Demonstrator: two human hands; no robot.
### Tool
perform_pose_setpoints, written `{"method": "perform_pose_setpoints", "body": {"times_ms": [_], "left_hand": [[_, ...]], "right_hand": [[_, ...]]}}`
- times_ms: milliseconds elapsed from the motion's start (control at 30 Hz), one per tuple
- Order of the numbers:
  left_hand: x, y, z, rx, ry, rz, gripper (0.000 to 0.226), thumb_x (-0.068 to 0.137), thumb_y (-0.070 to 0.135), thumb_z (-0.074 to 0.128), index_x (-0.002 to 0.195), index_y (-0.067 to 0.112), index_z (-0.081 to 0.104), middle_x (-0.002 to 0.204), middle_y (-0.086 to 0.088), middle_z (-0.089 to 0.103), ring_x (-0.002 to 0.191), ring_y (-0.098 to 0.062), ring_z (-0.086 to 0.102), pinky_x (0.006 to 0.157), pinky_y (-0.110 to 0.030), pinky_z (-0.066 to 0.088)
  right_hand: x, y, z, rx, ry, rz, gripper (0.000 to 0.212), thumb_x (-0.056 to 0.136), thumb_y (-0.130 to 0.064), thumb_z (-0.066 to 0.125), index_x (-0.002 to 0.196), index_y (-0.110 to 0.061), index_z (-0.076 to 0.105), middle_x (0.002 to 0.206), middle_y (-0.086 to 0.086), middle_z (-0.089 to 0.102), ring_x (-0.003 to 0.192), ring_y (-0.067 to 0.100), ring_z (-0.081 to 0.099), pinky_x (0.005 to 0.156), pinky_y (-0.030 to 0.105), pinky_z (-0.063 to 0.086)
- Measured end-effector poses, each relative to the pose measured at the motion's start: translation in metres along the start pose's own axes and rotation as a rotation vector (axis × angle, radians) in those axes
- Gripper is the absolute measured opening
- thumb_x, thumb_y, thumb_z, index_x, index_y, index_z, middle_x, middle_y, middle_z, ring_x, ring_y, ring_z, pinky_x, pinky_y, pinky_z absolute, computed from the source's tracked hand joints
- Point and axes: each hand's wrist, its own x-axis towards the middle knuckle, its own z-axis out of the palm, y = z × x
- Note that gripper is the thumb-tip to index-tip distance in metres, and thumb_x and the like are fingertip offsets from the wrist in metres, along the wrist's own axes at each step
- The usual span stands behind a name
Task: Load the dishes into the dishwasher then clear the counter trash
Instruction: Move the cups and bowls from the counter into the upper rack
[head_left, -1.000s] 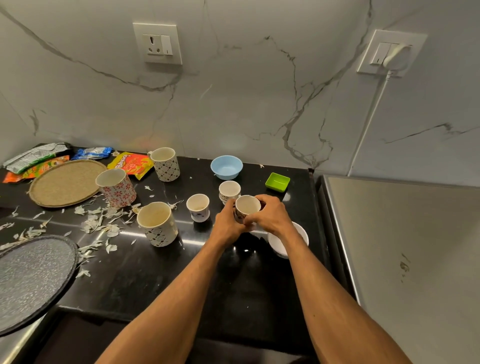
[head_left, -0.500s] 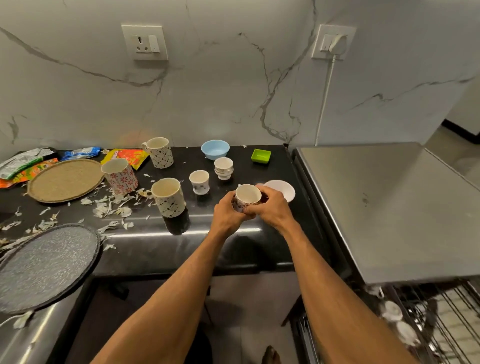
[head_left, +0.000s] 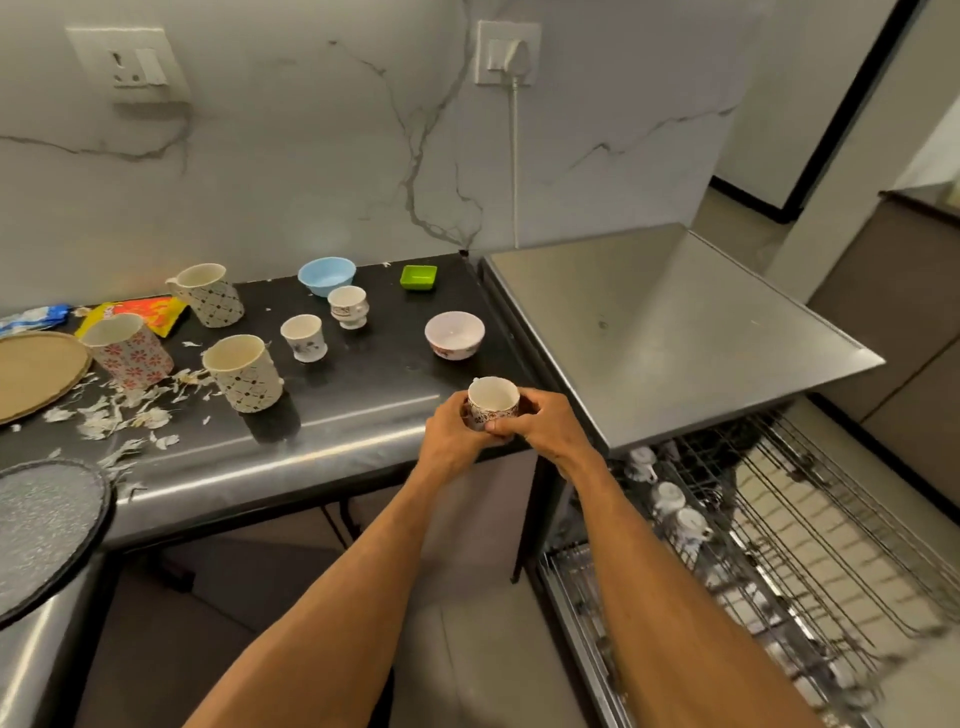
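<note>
A small white patterned cup (head_left: 492, 399) is held upright between both hands above the counter's front right corner. My left hand (head_left: 451, 435) wraps its left side and my right hand (head_left: 540, 427) grips its right side. The dishwasher's wire rack (head_left: 810, 525) is pulled out at lower right, with several white cups (head_left: 675, 509) in it. On the black counter (head_left: 363, 384) stand three patterned mugs (head_left: 244, 371), two small cups (head_left: 305, 338), a white bowl (head_left: 454, 335), a blue bowl (head_left: 327, 275) and a green dish (head_left: 418, 276).
Torn paper scraps (head_left: 124, 415) and snack wrappers (head_left: 135, 314) litter the counter's left part, beside a woven mat (head_left: 31, 374). A grey round tray (head_left: 41, 530) lies at lower left. The dishwasher's steel top (head_left: 665, 322) adjoins the counter on the right.
Both hands have carried the cup back from the counter's middle to its front right corner. My view has swung right and down, bringing the open dishwasher rack into sight.
</note>
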Motion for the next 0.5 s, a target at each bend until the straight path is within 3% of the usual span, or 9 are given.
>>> {"method": "perform_pose_setpoints", "body": {"times_ms": [167, 300, 400, 500], "left_hand": [[-0.017, 0.013, 0.047, 0.005, -0.096, -0.023, 0.071, 0.062, 0.024, 0.089, 0.121, 0.021, 0.049, 0.109, 0.005, 0.065, 0.097, -0.008, 0.062, 0.071, -0.015, 0.046], [-0.029, 0.029, 0.106, 0.06, -0.193, -0.044, 0.07, 0.059, 0.022, 0.091, 0.114, 0.021, 0.048, 0.109, 0.001, 0.064, 0.101, -0.016, 0.063, 0.085, -0.03, 0.052], [-0.037, 0.042, 0.15, 0.093, -0.25, -0.032, 0.067, 0.059, 0.023, 0.09, 0.114, 0.02, 0.051, 0.107, 0.002, 0.065, 0.1, -0.018, 0.063, 0.088, -0.034, 0.051], [-0.047, 0.058, 0.192, 0.117, -0.312, -0.017, 0.043, 0.068, 0.018, 0.085, 0.099, 0.027, 0.056, 0.092, 0.009, 0.064, 0.087, -0.009, 0.061, 0.079, -0.025, 0.047]], "right_hand": [[-0.03, 0.027, -0.043, 0.032, 0.047, 0.063, 0.048, 0.066, -0.014, 0.088, 0.111, -0.012, 0.071, 0.096, 0.001, 0.073, 0.089, 0.015, 0.067, 0.08, 0.026, 0.055], [-0.058, 0.061, -0.094, 0.06, 0.095, 0.118, 0.044, 0.067, -0.016, 0.088, 0.108, -0.009, 0.072, 0.096, 0.005, 0.074, 0.089, 0.018, 0.068, 0.076, 0.025, 0.056], [-0.076, 0.087, -0.13, 0.078, 0.139, 0.159, 0.044, 0.069, -0.021, 0.087, 0.108, -0.01, 0.072, 0.096, 0.005, 0.074, 0.085, 0.014, 0.067, 0.069, 0.02, 0.053], [-0.093, 0.115, -0.164, 0.115, 0.175, 0.226, 0.042, 0.07, -0.025, 0.086, 0.107, -0.01, 0.072, 0.097, 0.006, 0.074, 0.088, 0.018, 0.068, 0.081, 0.035, 0.056]]}}
